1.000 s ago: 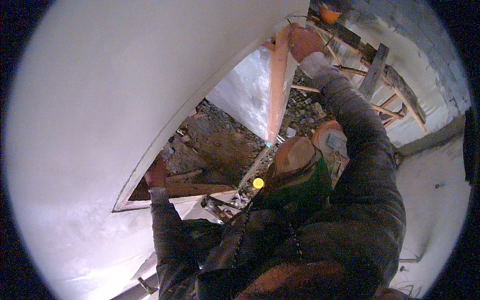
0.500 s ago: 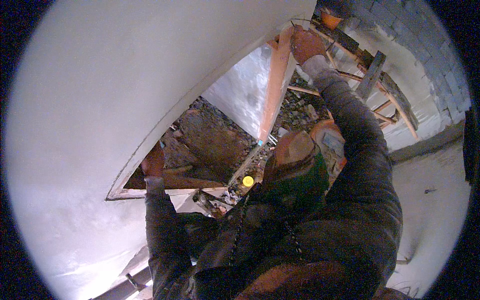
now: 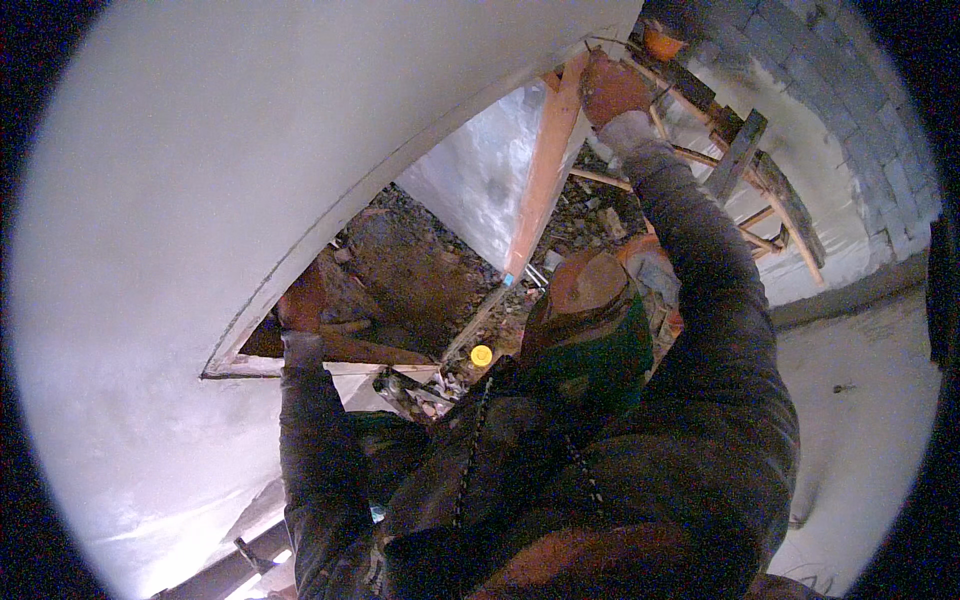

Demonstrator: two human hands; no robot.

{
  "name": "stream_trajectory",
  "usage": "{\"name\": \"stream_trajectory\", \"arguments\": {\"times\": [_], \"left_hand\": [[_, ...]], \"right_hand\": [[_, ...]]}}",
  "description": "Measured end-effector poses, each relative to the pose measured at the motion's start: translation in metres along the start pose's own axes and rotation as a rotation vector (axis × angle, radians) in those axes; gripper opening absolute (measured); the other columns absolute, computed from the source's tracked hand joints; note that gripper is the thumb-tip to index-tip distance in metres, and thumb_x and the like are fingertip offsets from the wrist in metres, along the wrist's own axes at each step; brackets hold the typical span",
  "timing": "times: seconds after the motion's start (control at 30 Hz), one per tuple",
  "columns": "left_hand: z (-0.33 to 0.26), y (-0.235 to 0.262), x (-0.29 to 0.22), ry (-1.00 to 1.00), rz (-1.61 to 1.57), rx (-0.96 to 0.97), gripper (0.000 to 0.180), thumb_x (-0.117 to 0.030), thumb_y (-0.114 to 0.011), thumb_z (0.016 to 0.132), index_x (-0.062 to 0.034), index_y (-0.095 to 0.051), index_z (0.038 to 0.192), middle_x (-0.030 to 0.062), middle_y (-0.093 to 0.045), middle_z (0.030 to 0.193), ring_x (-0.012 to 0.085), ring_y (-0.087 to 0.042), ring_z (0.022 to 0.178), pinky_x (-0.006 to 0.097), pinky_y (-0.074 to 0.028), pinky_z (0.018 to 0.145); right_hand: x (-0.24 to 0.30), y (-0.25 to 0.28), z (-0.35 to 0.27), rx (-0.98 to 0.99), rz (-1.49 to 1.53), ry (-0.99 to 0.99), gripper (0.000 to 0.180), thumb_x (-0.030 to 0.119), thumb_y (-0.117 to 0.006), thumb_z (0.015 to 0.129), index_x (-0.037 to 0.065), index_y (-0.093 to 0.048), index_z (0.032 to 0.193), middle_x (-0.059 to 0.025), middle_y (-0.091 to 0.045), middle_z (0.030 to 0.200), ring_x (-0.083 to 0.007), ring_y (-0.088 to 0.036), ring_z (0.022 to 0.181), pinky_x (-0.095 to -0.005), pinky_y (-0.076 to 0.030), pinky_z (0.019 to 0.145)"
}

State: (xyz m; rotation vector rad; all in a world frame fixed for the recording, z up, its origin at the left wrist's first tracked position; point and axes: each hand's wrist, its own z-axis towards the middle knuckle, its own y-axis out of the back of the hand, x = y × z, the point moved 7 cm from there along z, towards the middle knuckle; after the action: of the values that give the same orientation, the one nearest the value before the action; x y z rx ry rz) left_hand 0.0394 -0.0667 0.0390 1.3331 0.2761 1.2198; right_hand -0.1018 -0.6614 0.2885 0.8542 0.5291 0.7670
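Note:
A wooden frame (image 3: pixel 545 170) borders an opening at the edge of a large pale, smooth panel or wall face (image 3: pixel 200 180). My right hand (image 3: pixel 612 90) is closed round the frame at its upper right corner. Near that hand a thin dark strip or wire (image 3: pixel 605 40) sticks out. Lower on the left, my left hand (image 3: pixel 303 298) is closed at the frame's edge, close to its lower left corner. Shadow and the edge hide most of its fingers. My arms are spread wide, in dark sleeves.
Rubble and dirt (image 3: pixel 410 265) cover the ground beyond the opening. A yellow round lid (image 3: pixel 481 355) lies near the frame's lower end. To the right, timber pieces (image 3: pixel 740 155) lean by a grey block wall (image 3: pixel 810 60). An orange container (image 3: pixel 662 42) sits at the top right.
The view has shifted slightly, so the frame's lower left corner and my left hand appear a little higher and further left. Both hands keep their places on the frame.

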Motion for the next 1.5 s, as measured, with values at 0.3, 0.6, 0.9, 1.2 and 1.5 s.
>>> {"name": "stream_trajectory", "arguments": {"times": [0.3,0.6,0.9,1.2,1.5], "left_hand": [[0.004,0.005,0.000,0.009,-0.006,-0.014,0.051,-0.023,-0.054,0.098,-0.0060,-0.050,0.145,0.0272,-0.053,0.145,0.0438,-0.055,0.131,0.056,-0.043,0.112],[0.008,0.008,-0.003,0.008,-0.008,-0.019,0.050,-0.022,-0.054,0.097,-0.0067,-0.050,0.145,0.0267,-0.053,0.146,0.0433,-0.055,0.132,0.056,-0.043,0.112],[0.012,0.007,-0.008,-0.005,-0.003,0.006,0.050,-0.021,-0.054,0.097,-0.0074,-0.050,0.145,0.0262,-0.053,0.146,0.0429,-0.055,0.132,0.056,-0.044,0.111],[0.008,0.017,0.006,-0.002,0.099,0.149,0.049,-0.021,-0.055,0.097,-0.0082,-0.050,0.144,0.0256,-0.052,0.147,0.0424,-0.054,0.132,0.055,-0.044,0.111],[0.016,0.005,0.017,-0.027,0.206,0.131,0.050,-0.019,-0.057,0.095,-0.0085,-0.050,0.143,0.0252,-0.053,0.146,0.0424,-0.056,0.131,0.056,-0.045,0.110]], "right_hand": [[0.016,0.005,-0.010,-0.049,-0.027,0.009,0.055,0.026,-0.054,0.095,-0.012,-0.051,0.135,-0.0238,-0.074,0.092,-0.0371,-0.075,0.087,-0.0489,-0.057,0.089],[0.019,-0.023,-0.008,-0.118,-0.048,0.037,0.051,0.030,-0.052,0.098,-0.010,-0.054,0.130,-0.0242,-0.074,0.094,-0.0362,-0.075,0.082,-0.0489,-0.060,0.081],[0.011,-0.007,-0.036,-0.101,0.017,-0.020,0.035,0.035,-0.051,0.100,0.007,-0.059,0.121,-0.0204,-0.073,0.093,-0.0387,-0.074,0.073,-0.0522,-0.060,0.065],[-0.047,0.018,-0.030,-0.118,0.137,0.058,0.027,0.026,-0.060,0.094,0.009,-0.063,0.114,-0.0193,-0.072,0.107,-0.0380,-0.072,0.097,-0.0499,-0.060,0.078],[-0.042,-0.012,0.005,-0.055,0.168,0.008,0.025,0.028,-0.059,0.094,0.008,-0.065,0.107,-0.0189,-0.075,0.094,-0.0413,-0.074,0.086,-0.0527,-0.060,0.075]]}}
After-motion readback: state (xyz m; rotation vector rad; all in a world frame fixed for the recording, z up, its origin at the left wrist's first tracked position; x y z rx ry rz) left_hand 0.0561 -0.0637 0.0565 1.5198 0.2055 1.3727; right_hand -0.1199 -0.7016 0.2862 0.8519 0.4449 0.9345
